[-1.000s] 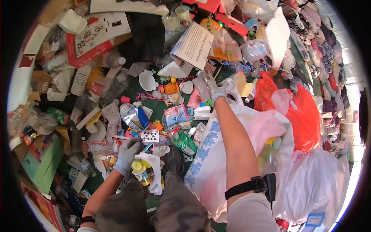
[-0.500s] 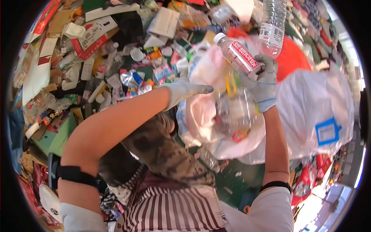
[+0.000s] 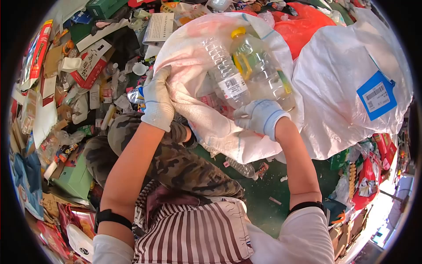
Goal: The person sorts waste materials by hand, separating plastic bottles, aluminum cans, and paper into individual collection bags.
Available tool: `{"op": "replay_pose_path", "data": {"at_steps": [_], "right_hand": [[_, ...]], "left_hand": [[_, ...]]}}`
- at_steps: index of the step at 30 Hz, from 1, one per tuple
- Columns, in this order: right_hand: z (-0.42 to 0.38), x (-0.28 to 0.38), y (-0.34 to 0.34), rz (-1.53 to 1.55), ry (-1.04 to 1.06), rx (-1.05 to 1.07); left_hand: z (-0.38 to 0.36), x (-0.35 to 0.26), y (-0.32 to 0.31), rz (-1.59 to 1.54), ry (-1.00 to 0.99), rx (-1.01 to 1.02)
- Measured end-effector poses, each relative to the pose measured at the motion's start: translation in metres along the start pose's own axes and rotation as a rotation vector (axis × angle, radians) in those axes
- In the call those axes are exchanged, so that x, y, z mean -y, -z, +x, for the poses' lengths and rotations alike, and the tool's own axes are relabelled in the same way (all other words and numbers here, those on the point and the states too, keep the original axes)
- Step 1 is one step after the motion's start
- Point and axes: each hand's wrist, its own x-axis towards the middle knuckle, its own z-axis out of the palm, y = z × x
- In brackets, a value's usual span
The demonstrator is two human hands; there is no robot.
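Observation:
A white woven sack (image 3: 198,99) lies in front of me with its mouth open. My left hand (image 3: 158,99), in a pale work glove, is closed on the sack's left rim. My right hand (image 3: 262,118), gloved too, has its fingers curled at the near rim, closed on the sack fabric beside the bottles; its fingertips are partly hidden. Inside lie a clear ribbed bottle (image 3: 226,75) with a white label and a large clear bottle (image 3: 259,61) with a yellow cap and handle. A reddish-labelled bottle (image 3: 220,103) shows partly beneath them.
A full white bag (image 3: 338,97) with a blue tag (image 3: 376,95) stands at the right, with a red plastic bag (image 3: 303,26) behind. Mixed packaging and cartons (image 3: 90,64) pile up at the left. A small clear bottle (image 3: 241,168) lies on the green floor (image 3: 263,198).
The red-labelled bottle has left my right hand, and the white-labelled bottle is now in the sack. My left hand has taken hold of the sack's rim. My right hand has come lower.

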Motion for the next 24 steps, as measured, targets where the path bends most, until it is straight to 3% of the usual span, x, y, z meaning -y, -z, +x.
{"op": "replay_pose_path", "data": {"at_steps": [3, 6, 7, 9, 10, 11, 13, 15, 17, 19, 20, 21, 22, 23, 24], "right_hand": [[-0.014, -0.003, 0.005, -0.070, 0.085, -0.142], [-0.039, -0.018, 0.004, 0.164, 0.066, -0.078], [-0.042, -0.020, -0.002, 0.177, 0.050, -0.069], [-0.051, -0.022, -0.015, 0.152, -0.020, -0.098], [-0.056, -0.022, -0.022, 0.115, 0.005, -0.242], [-0.063, -0.026, -0.032, 0.122, -0.007, -0.239], [-0.076, -0.041, -0.059, 0.773, 0.117, -0.937], [-0.086, -0.054, -0.102, 1.349, -0.237, -1.382], [-0.095, -0.115, -0.184, 1.151, -0.478, -1.343], [-0.077, -0.125, -0.275, 1.128, -0.640, -1.389], [-0.074, -0.123, -0.313, 0.366, -0.661, -1.182], [-0.060, -0.135, -0.346, 0.535, -0.697, -0.634], [-0.048, -0.143, -0.413, 0.342, -0.724, -0.547], [-0.034, -0.115, -0.399, -0.022, -0.736, -0.064], [-0.025, -0.078, -0.356, -0.056, -0.832, 0.128]], "left_hand": [[-0.003, 0.000, -0.008, -0.057, -0.085, 0.024], [0.005, 0.001, -0.007, 0.038, -0.068, 0.003], [0.005, 0.001, -0.006, 0.001, -0.081, 0.061], [0.007, 0.002, -0.011, -0.018, -0.107, -0.010], [0.007, 0.001, -0.014, -0.016, -0.093, -0.001], [0.006, -0.001, -0.016, -0.025, -0.069, 0.003], [0.008, -0.004, -0.017, -0.031, -0.041, 0.002], [0.010, -0.007, -0.012, -0.153, 0.061, 0.113], [0.019, -0.003, -0.005, -0.155, 0.100, 0.058], [0.025, 0.003, 0.002, -0.131, 0.098, 0.075], [0.021, 0.000, 0.000, -0.142, 0.082, 0.064], [0.014, -0.003, -0.006, -0.163, 0.125, 0.049], [0.009, -0.003, -0.008, -0.192, 0.169, 0.026], [0.009, -0.001, -0.004, -0.224, 0.143, -0.008], [0.013, 0.003, 0.001, -0.248, 0.194, 0.062]]}}
